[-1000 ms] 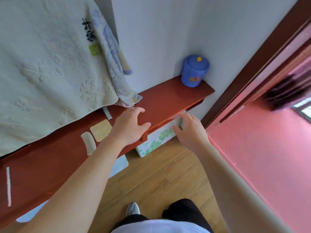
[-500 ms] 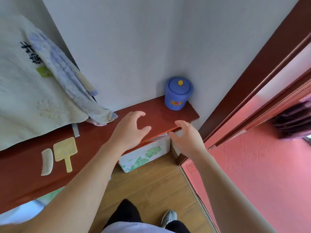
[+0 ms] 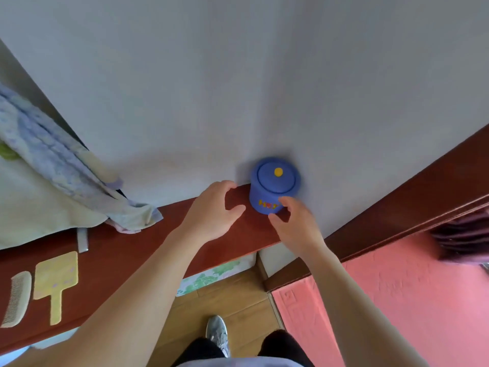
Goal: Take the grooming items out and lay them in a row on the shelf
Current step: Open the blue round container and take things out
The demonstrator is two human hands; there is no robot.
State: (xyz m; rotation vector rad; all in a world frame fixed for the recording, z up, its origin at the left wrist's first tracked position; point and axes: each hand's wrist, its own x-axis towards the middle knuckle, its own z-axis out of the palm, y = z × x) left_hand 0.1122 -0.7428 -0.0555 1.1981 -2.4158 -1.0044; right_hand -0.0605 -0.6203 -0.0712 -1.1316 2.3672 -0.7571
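Item 1. Dark trousers (image 3: 201,349) and one grey shoe (image 3: 217,331), seen at the bottom edge on a wooden floor (image 3: 232,295). A pink textured mat (image 3: 397,300) is laid to the right of the boards.

Item 2. A floral-printed box (image 3: 211,274), set on the floor below the shelf, its top part hidden by the shelf edge.

Item 3. Red-brown shelf (image 3: 119,247), fixed along the wall. Three things are laid on its left part: a cream comb (image 3: 16,298) nearest the edge of the view, a yellow paddle-shaped piece (image 3: 57,279) just beside it with its handle toward the front edge, and a narrow grey metal strip (image 3: 82,239) farther back, its far end covered by cloth.

Item 4. Left hand (image 3: 211,215), held over the shelf near the jar's left side, fingers curved and spread wide, thumb apart, nothing held.

Item 5. Right hand (image 3: 296,226), blurred, raised before the jar's lower front, fingers loosely spread, nothing gripped. Whether the fingertips touch the jar cannot be told.

Item 6. Blue lidded jar (image 3: 275,185), upright at the right end of the shelf against the wall, between the two hands; a yellow knob is seen on the closed lid and coloured letters on the side.

Item 7. A pale towel (image 3: 31,207) and a blue-patterned cloth (image 3: 53,154), hung at the left, their lower ends resting on the shelf.

Item 8. Grey-white wall (image 3: 238,75) behind; dark red door frame (image 3: 423,202) at the right.
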